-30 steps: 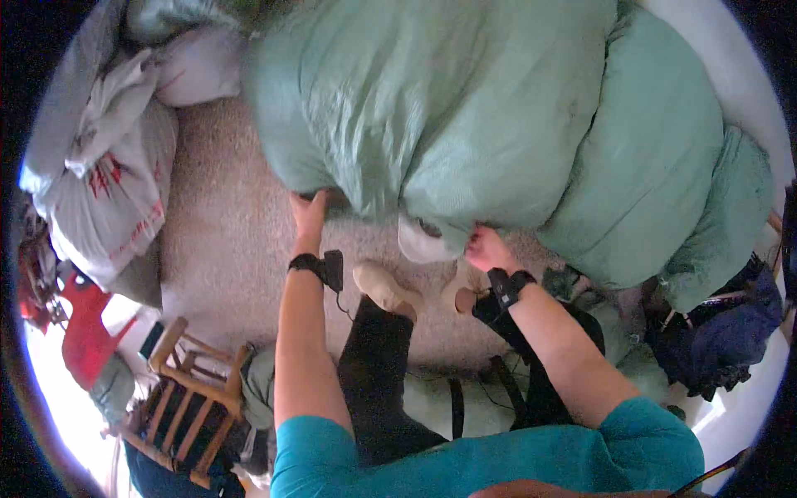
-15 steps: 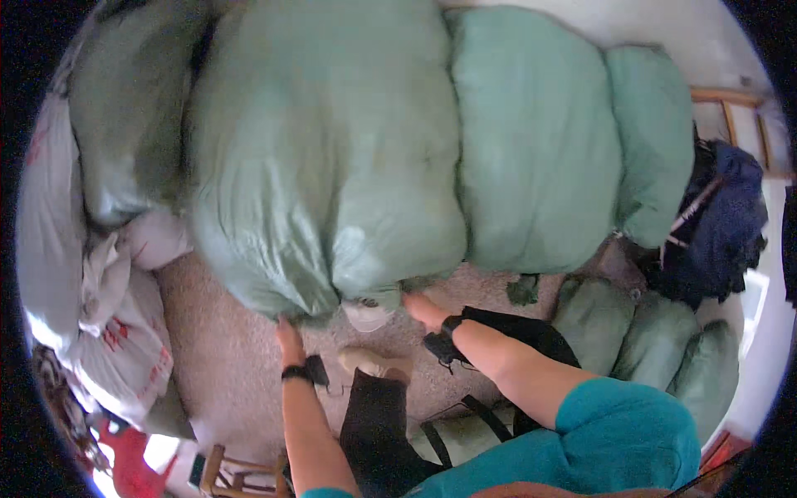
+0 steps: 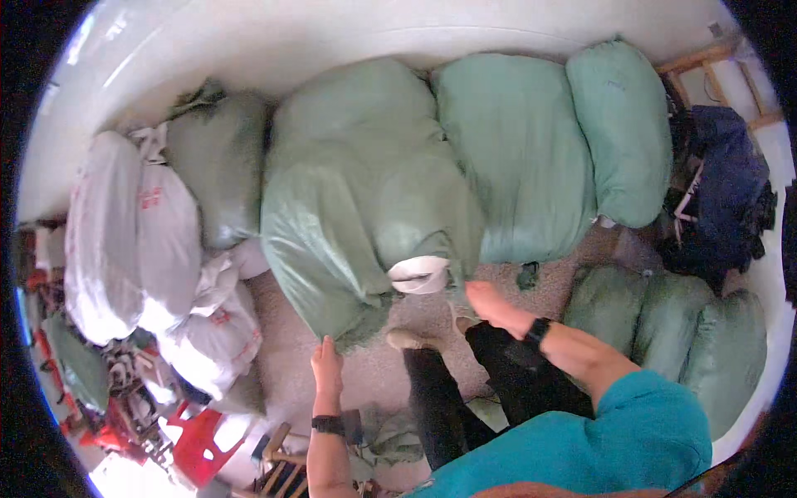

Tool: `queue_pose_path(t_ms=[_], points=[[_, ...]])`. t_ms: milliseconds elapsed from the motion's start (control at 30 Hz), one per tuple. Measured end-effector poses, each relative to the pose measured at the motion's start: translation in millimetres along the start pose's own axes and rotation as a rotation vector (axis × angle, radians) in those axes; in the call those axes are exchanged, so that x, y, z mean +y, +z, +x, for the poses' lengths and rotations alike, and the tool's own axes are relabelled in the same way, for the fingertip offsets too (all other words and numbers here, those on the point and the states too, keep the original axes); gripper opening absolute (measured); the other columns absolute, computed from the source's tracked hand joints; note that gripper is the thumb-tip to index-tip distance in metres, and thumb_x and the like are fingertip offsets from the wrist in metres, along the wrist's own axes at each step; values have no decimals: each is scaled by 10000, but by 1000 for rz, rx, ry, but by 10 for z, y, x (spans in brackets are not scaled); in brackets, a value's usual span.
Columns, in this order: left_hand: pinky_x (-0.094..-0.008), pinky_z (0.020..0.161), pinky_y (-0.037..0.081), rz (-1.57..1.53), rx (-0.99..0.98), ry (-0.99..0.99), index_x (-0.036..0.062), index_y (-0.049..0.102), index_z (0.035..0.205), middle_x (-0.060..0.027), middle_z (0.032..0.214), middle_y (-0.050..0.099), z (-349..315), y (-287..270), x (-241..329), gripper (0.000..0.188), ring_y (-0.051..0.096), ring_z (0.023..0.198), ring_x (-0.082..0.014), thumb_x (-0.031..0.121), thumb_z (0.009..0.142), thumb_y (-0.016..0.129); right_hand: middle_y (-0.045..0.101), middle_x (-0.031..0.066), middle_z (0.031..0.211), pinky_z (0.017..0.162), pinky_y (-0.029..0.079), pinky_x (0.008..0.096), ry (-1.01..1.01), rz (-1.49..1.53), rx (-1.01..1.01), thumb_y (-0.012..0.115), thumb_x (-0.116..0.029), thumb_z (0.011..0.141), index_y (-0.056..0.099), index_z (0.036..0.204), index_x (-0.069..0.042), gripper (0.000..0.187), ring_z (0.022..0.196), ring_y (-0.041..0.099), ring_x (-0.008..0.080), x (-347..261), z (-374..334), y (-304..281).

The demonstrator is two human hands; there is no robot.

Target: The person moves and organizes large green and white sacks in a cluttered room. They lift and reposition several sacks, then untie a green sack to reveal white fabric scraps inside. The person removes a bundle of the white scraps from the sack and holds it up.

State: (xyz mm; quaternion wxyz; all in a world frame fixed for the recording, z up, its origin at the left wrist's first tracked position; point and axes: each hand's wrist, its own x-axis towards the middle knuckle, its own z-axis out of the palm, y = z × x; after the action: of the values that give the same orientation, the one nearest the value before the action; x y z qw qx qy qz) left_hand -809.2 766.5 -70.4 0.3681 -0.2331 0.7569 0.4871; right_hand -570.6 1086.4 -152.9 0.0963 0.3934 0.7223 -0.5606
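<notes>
In front of me stands a large green woven sack (image 3: 332,191), its mouth spread toward me. My left hand (image 3: 327,363) is closed on the left corner of the sack's rim, pulled low. On the other side of the opening, my right hand (image 3: 496,305) grips the rim near my leg. A white rounded bundle (image 3: 419,275) shows in the mouth between the hands; what it is, I cannot make out. Both wrists carry dark bands.
More green sacks (image 3: 515,158) lean against the wall to the right, with smaller ones (image 3: 677,319) beside me. White sacks (image 3: 170,236) are piled at left, near a red plastic stool (image 3: 199,444) and a wooden stool (image 3: 278,456). A dark blue bag (image 3: 722,174) stands far right.
My hands have moved apart, stretching the sack's mouth wider, so more of the white bundle shows. The view has shifted, bringing more of the wall and the white sacks into sight.
</notes>
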Motion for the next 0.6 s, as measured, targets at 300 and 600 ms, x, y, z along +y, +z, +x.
queue_pose_path(t_ms=[300,600], points=[[-267,552,386,-134,-72,327,53,586,808,15,775,541,-2390,-219,2506,307,498,681,-97,293,959,468,511,-26,734,578,352,261,146,289,-123,469,-250,948,614,929,-45,252,667,429,77,-2805,-1437,-2085],[-220,441,256,-453,-48,251,118,532,726,59,613,428,-1192,143,3485,280,356,498,-38,297,939,499,496,-36,685,595,343,245,122,379,-101,509,-336,950,554,711,-77,356,643,417,71,-4282,5,-2107]])
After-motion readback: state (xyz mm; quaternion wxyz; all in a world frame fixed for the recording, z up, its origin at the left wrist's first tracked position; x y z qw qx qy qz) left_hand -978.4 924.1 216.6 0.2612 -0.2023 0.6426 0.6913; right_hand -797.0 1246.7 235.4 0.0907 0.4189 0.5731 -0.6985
